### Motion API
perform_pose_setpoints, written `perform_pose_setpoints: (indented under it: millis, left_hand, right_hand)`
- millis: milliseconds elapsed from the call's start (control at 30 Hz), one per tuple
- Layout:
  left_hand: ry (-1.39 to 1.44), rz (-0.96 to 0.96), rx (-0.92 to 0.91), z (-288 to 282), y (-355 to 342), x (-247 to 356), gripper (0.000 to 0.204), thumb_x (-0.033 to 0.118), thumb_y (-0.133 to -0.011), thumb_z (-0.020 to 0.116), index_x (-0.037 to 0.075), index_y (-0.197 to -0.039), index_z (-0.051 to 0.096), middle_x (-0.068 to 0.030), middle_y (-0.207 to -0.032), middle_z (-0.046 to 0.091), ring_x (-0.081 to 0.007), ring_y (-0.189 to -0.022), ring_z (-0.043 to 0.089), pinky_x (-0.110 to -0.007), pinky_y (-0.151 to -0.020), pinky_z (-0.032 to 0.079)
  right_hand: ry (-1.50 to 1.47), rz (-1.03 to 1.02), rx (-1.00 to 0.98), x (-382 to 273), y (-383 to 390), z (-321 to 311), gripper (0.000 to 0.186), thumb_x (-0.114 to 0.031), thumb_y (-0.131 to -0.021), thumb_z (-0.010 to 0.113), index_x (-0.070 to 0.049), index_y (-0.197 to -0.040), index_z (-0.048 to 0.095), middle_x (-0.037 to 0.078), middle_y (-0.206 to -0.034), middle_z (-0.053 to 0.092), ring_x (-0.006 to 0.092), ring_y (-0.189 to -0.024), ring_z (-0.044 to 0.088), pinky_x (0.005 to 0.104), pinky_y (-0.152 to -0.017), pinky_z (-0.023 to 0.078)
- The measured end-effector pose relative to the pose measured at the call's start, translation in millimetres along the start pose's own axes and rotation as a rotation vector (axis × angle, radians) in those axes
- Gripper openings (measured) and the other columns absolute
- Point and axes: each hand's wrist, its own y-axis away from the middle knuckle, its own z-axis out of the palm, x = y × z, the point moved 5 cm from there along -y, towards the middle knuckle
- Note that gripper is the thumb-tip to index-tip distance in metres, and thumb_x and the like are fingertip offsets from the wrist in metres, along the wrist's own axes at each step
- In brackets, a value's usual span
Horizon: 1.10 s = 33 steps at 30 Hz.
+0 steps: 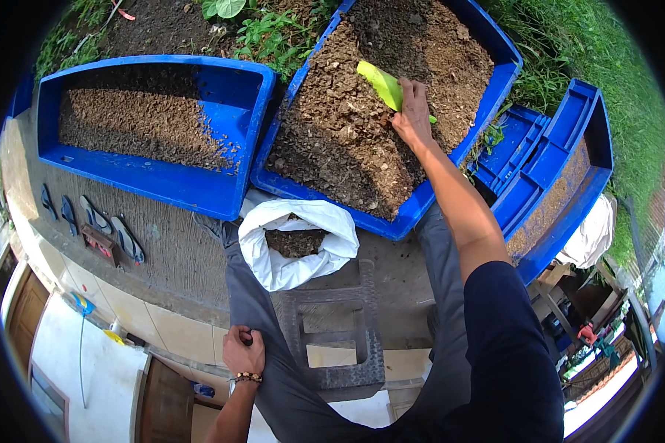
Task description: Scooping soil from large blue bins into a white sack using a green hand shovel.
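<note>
My right hand (414, 111) grips a bright yellow-green scoop (377, 80), its blade resting in dark and light crumbly soil-like material (325, 148) inside a large blue tub (414, 218). Below the tub a white woven sack (262, 266) stands between my legs, its rim rolled down and dark crumbly material (295, 242) inside. My left hand (244, 349) rests at my left grey trouser leg (255, 288) with fingers curled; whether they hold anything is unclear.
A second blue tub (155, 184) holds brown material at left. More blue containers (584, 133) sit at right beside grass (613, 59). A dark plastic step (332, 380) is below the sack. Sandals (125, 236) lie on the concrete (170, 258); plants (258, 52) grow behind.
</note>
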Motion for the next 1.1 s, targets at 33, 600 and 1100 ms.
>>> perform_pose_setpoints:
  millis: [33,600,1100]
  left_hand:
    - [-0.009,-0.013,-0.006,-0.4,0.1,-0.2,0.017,0.02,-0.077,0.067,0.006,-0.084,0.065,-0.0071,-0.073,0.061,-0.0275,-0.075,0.061,-0.042,-0.071,0.049]
    - [-0.061,-0.025,0.0,-18.5,-3.5,-2.0,0.019,0.023,-0.077,0.066,0.005,-0.084,0.066,-0.0077,-0.075,0.064,-0.0303,-0.079,0.063,-0.043,-0.075,0.05]
    - [0.0,-0.043,-0.015,-19.4,-9.8,-6.8,0.02,0.025,-0.076,0.065,0.006,-0.085,0.067,-0.0069,-0.075,0.065,-0.0294,-0.081,0.064,-0.043,-0.076,0.05]
  right_hand:
    - [0.0,-0.017,-0.014,0.0,7.2,1.1,0.07,0.013,-0.068,0.058,-0.01,-0.133,0.044,0.021,-0.124,0.046,0.0423,-0.106,0.055,0.0479,-0.089,0.05]
    - [-1.017,0.72,-0.548,42.5,142.4,-9.0,0.074,0.019,-0.072,0.052,-0.004,-0.142,0.051,0.007,-0.129,0.06,0.0132,-0.111,0.058,0.0269,-0.087,0.048]
    - [-0.447,0.381,-1.035,-168.6,235.9,-16.5,0.059,-0.012,-0.067,0.069,-0.008,-0.126,0.065,0.021,-0.104,0.071,0.0327,-0.095,0.07,0.0385,-0.085,0.054]
